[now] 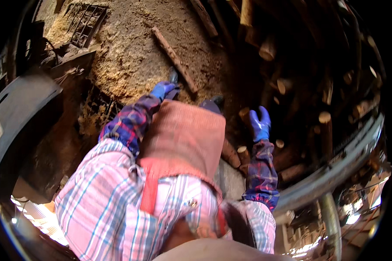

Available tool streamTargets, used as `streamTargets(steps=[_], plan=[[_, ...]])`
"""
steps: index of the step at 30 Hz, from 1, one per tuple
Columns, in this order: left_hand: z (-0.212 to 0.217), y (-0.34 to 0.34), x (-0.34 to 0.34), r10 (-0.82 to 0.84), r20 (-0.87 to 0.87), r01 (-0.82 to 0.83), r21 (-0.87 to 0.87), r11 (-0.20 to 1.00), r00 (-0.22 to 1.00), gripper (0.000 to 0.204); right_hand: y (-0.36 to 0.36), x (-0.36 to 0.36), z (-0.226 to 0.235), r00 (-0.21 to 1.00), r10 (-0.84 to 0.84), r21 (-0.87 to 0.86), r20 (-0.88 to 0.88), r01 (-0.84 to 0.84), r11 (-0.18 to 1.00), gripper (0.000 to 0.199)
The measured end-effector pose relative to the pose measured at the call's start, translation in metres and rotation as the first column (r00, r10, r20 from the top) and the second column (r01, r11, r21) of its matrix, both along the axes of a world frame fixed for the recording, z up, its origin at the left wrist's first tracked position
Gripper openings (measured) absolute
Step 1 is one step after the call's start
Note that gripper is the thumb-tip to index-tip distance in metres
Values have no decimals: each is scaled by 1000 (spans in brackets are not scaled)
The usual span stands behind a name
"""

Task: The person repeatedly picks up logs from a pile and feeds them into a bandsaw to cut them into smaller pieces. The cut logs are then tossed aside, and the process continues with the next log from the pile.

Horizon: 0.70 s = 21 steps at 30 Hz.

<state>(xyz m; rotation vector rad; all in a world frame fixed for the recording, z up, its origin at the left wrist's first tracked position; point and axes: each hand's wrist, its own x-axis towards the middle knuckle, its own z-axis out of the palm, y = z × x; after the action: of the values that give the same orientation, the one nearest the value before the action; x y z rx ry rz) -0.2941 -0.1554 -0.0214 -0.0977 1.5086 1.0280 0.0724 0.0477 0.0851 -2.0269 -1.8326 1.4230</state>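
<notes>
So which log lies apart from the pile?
The long, slim log slanting across the light-brown ground, ahead of the gloved left hand. The other visible logs crowd together in shadow toward the picture's right.

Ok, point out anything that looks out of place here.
One log lies alone on the ground, apart from the woodpile at right, a possible trip hazard. Yellowish loose debris is strewn untidily beyond the left hand.

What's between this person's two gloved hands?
In the head view, the far part of the reddish apron spreads between the left hand and the right hand; just past its edge is a dark shape, perhaps a foot.
</notes>
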Motion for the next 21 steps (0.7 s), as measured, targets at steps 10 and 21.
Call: streamTargets(steps=[10,21], plan=[[-328,-6,11,258,234,-131,-450,883,937,37,175,-262,-431,787,559,-110,263,-551,827,89],[-376,19,49,424,4,-419,-148,896,906,60,154,-298,-514,734,245,-318,-633,-535,783,48]])
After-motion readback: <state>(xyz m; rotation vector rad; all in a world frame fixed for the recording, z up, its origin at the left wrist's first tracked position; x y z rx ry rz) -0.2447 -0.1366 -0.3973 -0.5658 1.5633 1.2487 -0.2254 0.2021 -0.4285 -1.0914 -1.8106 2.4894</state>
